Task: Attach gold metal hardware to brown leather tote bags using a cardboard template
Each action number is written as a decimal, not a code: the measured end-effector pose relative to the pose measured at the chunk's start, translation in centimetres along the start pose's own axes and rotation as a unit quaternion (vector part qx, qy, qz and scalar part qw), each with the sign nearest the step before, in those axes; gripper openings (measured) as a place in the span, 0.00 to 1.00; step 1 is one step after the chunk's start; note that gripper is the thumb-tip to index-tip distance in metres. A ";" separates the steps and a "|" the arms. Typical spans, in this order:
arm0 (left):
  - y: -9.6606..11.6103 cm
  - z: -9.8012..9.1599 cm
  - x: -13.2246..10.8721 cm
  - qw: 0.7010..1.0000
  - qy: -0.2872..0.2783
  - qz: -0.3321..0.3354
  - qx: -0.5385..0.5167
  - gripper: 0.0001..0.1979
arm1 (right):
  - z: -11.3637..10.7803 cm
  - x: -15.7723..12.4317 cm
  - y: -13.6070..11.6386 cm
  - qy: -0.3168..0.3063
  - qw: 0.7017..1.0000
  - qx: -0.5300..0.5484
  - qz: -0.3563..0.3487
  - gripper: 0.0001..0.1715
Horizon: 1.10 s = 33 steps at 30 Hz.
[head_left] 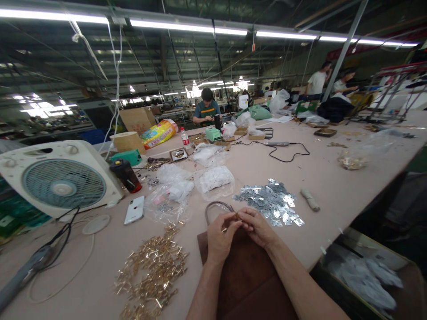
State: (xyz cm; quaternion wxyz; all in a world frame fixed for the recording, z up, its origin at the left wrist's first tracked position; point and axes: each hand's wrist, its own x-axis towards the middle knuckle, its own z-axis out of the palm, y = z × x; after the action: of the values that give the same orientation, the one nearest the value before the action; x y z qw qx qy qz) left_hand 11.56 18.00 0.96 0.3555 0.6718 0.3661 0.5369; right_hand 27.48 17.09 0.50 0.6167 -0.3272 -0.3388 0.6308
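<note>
Nearest, at 6 o'clock, a brown leather bag (248,275) lies flat on the table (333,178). The left hand (220,234) and right hand (256,226) pinch closed on a small metal fitting (236,216) where the looped handle (215,207) meets the bag's top edge. Risk, as judged: the tiny fitting may slip from the fingertips, or scratch the soft leather. Brassy clips (156,266) lie scattered at 8 o'clock; flat silvery plates (271,202) at 1 o'clock. Further, crinkled plastic bags (213,178), a white fan (62,180).

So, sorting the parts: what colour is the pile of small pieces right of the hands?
Silver, shiny metal pieces; seen in the head view.
</note>
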 end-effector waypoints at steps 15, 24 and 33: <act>-2.3 -2.1 0.9 0.995 0.067 -0.078 0.004 0.13 | -1.4 -3.0 -0.2 0.110 0.970 -0.171 -0.131 0.18; -1.4 -1.4 0.1 0.988 -0.020 0.055 0.144 0.13 | -2.9 -4.7 0.4 0.195 0.907 -0.354 -0.122 0.24; -0.8 0.8 2.8 0.916 -0.209 0.101 0.327 0.21 | -3.5 -4.7 0.2 0.182 0.916 -0.332 -0.131 0.24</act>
State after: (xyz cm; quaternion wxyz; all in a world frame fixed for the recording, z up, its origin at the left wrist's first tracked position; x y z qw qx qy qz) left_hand 12.68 20.78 1.46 0.1284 0.8810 0.3684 0.2676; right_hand 30.39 12.44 -1.64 0.6005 -0.5749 -0.4508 0.3250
